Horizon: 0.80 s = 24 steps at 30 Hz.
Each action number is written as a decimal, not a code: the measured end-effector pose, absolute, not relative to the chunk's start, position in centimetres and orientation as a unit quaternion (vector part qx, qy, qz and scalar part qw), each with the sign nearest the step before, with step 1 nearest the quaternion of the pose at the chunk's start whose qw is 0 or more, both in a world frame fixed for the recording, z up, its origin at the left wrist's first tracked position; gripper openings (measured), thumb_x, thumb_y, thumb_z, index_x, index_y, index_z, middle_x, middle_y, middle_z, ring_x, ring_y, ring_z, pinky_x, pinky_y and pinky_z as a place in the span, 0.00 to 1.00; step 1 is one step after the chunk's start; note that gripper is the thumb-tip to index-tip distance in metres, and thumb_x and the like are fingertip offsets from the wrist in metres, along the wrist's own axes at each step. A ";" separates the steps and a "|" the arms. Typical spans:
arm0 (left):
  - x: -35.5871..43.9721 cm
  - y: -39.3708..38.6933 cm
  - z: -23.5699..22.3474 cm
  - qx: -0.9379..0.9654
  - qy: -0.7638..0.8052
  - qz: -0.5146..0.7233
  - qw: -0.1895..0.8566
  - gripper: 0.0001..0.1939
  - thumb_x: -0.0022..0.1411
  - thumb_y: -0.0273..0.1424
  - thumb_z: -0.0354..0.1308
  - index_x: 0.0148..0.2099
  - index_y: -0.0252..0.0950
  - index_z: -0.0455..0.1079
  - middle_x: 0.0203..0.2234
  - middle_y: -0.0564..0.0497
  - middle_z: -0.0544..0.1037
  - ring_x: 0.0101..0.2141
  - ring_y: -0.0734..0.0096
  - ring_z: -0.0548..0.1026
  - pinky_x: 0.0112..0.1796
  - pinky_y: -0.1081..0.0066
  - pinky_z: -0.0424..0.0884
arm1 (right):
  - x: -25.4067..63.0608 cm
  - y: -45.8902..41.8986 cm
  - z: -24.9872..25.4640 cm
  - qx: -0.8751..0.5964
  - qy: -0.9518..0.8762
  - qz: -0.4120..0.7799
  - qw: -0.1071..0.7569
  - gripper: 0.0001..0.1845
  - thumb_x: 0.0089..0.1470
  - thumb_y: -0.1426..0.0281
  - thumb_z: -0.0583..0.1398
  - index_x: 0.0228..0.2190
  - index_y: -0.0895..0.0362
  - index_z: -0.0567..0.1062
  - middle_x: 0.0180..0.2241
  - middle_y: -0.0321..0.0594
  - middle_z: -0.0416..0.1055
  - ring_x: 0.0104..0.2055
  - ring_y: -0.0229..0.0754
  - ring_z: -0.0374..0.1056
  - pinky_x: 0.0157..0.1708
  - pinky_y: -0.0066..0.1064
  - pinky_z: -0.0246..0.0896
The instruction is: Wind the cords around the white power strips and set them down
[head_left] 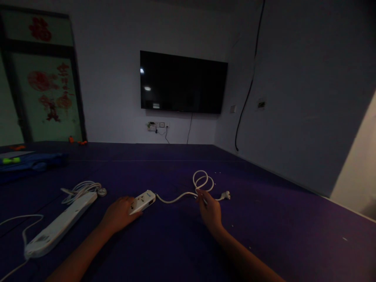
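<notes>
Short power strip [143, 201]: smooth hard plastic, slight sheen. Its cord [168, 202]: smooth, rubbery-looking plastic, matt. Plug [225, 195]: moulded plastic. Long power strip [61, 226]: plastic, smooth, soft sheen. Floor [170, 246]: matt, smooth-looking, material unclear in the dim light. Bundle at left [44, 161]: looks like cloth, creased, dull. TV screen [182, 82]: glossy, mirrors lights. Walls [111, 70]: matt, paint-like, smooth. Door panel [32, 131]: smooth, frosted-glass look.

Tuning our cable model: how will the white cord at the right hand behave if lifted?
Probably flexible: the cord curls into loops by the right hand. The bulkier plug at its free end may dangle or swing. Lifting could tug the attached power strip, though the left hand grips it.
</notes>
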<state>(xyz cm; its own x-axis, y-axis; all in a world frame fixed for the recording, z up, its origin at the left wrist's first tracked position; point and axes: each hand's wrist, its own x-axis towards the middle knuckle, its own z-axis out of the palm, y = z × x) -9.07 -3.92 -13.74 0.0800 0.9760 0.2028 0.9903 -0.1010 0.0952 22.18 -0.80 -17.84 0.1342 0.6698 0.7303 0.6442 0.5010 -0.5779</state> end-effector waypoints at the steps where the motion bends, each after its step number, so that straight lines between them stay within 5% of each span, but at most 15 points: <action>1: -9.1 -3.9 -13.7 -0.733 -0.671 -0.109 0.034 0.25 0.54 0.45 0.52 0.48 0.34 0.70 0.47 0.41 0.75 0.47 0.56 0.72 0.46 0.64 0.66 | 22.1 -0.8 -17.8 -0.501 -0.658 0.009 0.563 0.18 0.57 0.63 0.49 0.39 0.57 0.75 0.24 0.40 0.75 0.23 0.40 0.70 0.25 0.27 0.60; 24: -8.9 -3.9 -13.7 -0.733 -0.672 -0.107 0.029 0.25 0.54 0.44 0.52 0.49 0.34 0.70 0.47 0.41 0.75 0.47 0.56 0.72 0.47 0.63 0.66 | 22.1 -0.8 -18.0 -0.493 -0.667 0.021 0.558 0.17 0.57 0.63 0.50 0.38 0.57 0.76 0.27 0.41 0.76 0.26 0.41 0.72 0.28 0.27 0.62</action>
